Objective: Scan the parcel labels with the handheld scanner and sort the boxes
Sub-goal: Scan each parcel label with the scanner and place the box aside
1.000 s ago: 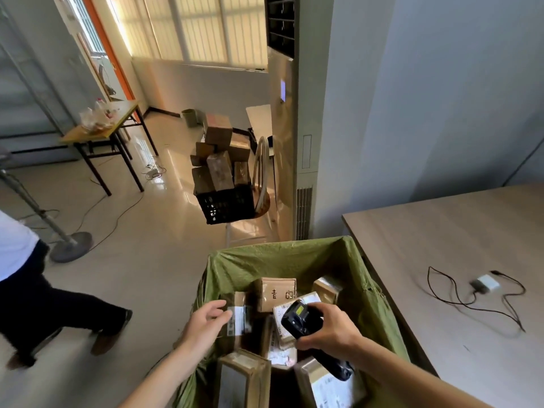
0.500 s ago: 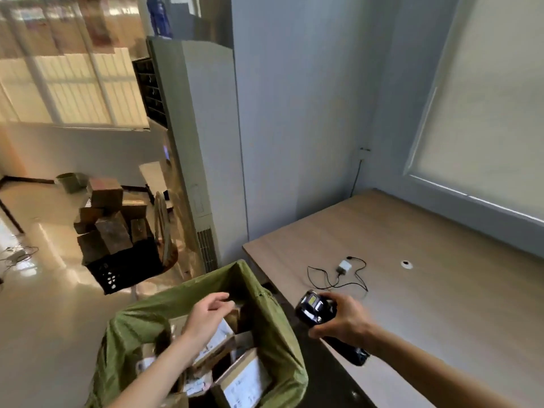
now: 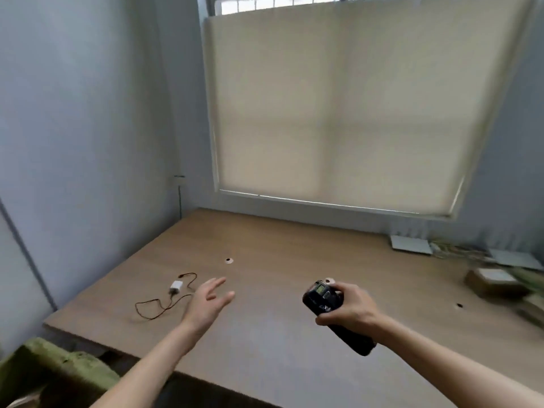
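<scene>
Left hand (image 3: 209,301) hangs over the table (image 3: 279,240), fingers spread and holding nothing, from what I see. Right hand (image 3: 347,309) grips the black handheld scanner (image 3: 322,298), screen up. Parcel boxes (image 3: 490,282) lie at the table's far right.

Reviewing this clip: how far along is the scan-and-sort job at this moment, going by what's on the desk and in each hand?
Done: a few boxes lie at the desk's far right edge, blurred, possibly already sorted. In hand: the right hand grips the scanner; the left hand hovers open over the desk and holds no parcel. Left: the green sack at lower left; its contents are not visible.
</scene>
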{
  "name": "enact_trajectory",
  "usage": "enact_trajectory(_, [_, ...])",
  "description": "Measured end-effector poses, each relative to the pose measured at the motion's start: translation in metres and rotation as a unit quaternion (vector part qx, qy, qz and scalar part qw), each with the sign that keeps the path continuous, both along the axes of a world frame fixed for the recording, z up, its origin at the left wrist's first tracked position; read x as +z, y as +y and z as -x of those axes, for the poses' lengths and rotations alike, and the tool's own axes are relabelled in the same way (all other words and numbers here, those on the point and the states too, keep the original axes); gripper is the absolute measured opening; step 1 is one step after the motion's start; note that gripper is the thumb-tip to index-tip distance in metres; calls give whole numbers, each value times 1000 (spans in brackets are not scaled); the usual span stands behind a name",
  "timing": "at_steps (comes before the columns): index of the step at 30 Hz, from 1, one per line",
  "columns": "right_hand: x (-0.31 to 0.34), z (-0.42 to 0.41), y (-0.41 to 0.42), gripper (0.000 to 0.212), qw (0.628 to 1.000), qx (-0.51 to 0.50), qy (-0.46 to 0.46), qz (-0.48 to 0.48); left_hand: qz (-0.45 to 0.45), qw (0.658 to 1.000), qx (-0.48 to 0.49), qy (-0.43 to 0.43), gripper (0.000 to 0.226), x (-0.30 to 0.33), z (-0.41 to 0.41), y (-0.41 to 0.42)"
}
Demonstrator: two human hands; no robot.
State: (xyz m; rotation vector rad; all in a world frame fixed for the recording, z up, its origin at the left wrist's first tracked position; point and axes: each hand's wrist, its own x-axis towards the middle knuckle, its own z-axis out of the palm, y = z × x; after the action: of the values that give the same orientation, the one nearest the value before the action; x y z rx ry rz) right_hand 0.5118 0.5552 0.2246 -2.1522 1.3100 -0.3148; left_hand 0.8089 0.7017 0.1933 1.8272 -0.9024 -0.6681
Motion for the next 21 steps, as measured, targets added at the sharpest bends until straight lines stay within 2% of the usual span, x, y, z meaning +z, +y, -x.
enact_trajectory(4, [22, 133, -24, 64, 995, -96, -5, 9, 6, 995, -96, -11, 57, 26, 119, -83])
enact_trajectory(6, [30, 200, -34, 67, 990, -140, -7, 9, 10, 989, -140, -45, 62, 36, 185, -120])
enact_trajectory(11, [41, 364, -55, 86, 969, -247, 8, 13, 19, 958, -265, -104, 71, 46, 359, -197])
enact_trajectory(16, [47, 508, -68, 87, 948, -316, 37, 2, 21, 935, -341, -96, 76, 42, 516, -251])
enact_trajectory(21, [40, 615, -76, 82, 928, -371, 36, -10, 4, 922, -382, -64, 73, 30, 626, -291])
